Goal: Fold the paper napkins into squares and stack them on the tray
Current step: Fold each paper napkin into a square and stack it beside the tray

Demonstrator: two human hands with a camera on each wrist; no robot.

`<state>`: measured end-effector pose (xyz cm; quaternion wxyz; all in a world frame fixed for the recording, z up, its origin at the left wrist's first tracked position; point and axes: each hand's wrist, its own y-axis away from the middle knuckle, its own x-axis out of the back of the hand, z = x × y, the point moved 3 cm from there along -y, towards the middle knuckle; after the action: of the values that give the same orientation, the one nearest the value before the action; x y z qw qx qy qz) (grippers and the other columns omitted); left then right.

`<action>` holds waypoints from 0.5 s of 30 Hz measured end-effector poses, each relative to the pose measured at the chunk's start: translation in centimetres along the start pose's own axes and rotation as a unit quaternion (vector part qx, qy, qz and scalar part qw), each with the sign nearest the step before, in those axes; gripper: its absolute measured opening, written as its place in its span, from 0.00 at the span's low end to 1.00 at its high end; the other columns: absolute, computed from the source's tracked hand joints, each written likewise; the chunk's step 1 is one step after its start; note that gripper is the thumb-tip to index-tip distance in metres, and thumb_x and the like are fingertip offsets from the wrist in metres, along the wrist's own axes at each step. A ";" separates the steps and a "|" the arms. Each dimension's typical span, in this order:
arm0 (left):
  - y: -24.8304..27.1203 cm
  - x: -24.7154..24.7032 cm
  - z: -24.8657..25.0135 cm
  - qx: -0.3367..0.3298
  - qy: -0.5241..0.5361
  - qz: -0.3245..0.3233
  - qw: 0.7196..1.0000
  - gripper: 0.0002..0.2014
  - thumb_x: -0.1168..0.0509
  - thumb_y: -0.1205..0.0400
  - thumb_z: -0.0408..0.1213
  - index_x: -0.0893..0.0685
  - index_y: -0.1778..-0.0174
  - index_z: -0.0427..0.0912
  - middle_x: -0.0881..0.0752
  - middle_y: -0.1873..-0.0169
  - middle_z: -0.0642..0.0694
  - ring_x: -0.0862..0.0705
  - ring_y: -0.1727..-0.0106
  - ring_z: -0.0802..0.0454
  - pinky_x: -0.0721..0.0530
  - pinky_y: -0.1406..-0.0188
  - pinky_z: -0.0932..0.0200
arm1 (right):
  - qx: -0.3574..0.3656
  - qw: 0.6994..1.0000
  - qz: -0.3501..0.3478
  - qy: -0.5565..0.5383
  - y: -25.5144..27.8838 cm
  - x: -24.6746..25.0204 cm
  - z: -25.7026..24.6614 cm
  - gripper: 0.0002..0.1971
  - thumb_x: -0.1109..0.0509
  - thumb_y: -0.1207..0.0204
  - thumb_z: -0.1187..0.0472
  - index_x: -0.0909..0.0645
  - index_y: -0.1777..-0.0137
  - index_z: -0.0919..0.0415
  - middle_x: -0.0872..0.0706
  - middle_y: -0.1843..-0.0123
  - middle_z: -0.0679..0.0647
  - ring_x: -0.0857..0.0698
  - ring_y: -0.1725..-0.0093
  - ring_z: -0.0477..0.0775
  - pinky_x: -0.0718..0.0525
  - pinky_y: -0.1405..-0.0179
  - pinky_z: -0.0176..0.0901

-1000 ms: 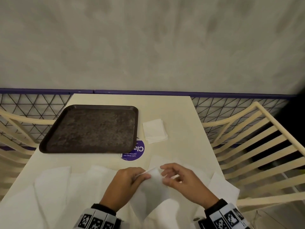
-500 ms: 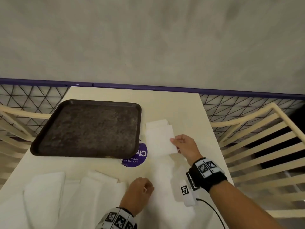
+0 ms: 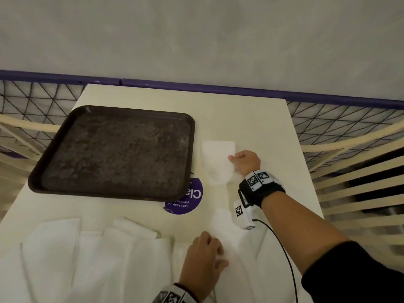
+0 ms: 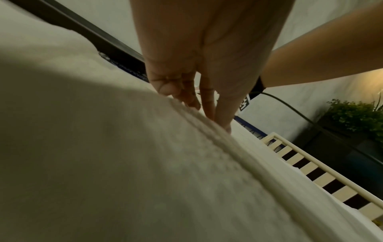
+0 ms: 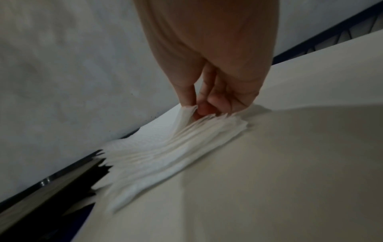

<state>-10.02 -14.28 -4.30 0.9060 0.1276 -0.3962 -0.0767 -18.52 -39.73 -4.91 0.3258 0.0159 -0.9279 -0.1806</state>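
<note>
A dark brown tray (image 3: 65, 149) lies bare on the table's left. Just right of it lies a small stack of folded white napkins (image 3: 216, 162) (image 5: 165, 147). My right hand (image 3: 235, 159) (image 5: 199, 106) pinches the near right corner of the top folded napkin between thumb and fingers, the napkin lying on the stack. Unfolded white napkins (image 3: 91, 259) (image 4: 145, 163) spread along the table's near edge. My left hand (image 3: 207, 252) (image 4: 199, 106) rests on them with straight fingers touching the paper.
A round purple sticker (image 3: 185, 200) shows on the cream table (image 3: 251, 119) by the tray's near right corner. Cream slatted chair backs (image 3: 360, 182) stand at both sides. A purple rail with black mesh (image 3: 328, 117) runs behind the table, before a grey wall.
My right hand carried the folded napkin from the near edge out to the stack beside the tray and set it down there. My left hand let go and dropped onto the unfolded napkins.
</note>
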 end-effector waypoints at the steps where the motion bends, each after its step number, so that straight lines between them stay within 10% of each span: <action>1: 0.0 0.0 0.1 -0.006 0.002 0.000 1.000 0.11 0.34 0.22 0.48 0.22 0.48 0.48 0.32 0.50 0.56 0.28 0.46 0.57 0.29 0.44 0.67 | 0.009 1.000 0.002 0.008 0.1 -0.1 0.0 0.08 0.27 0.27 0.58 0.22 0.62 0.59 0.14 0.50 0.57 0.17 0.48 0.57 0.22 0.45 0.43; 8: 0.2 -0.6 0.3 -0.011 -0.056 -0.023 0.998 0.34 0.33 0.25 0.56 0.38 0.26 0.52 0.34 0.35 0.52 0.30 0.38 0.53 0.30 0.37 0.61 | 0.015 0.999 -0.015 0.037 1.0 0.6 0.0 0.10 0.28 0.25 0.58 0.17 0.51 0.66 0.13 0.45 0.60 0.17 0.42 0.59 0.26 0.48 0.39; 15: 0.6 -0.2 0.7 -0.030 -0.051 -0.002 0.998 0.22 0.32 0.25 0.51 0.27 0.39 0.49 0.31 0.40 0.52 0.34 0.49 0.58 0.35 0.49 0.66 | 0.025 0.999 0.017 0.016 2.7 1.1 0.4 0.19 0.25 0.27 0.57 0.24 0.42 0.66 0.16 0.44 0.62 0.17 0.45 0.60 0.25 0.51 0.40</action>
<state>-10.62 -13.77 -3.84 0.8879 0.0968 -0.4391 -0.0968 -19.42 -37.26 -3.59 0.3428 0.0115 -0.9270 -0.1517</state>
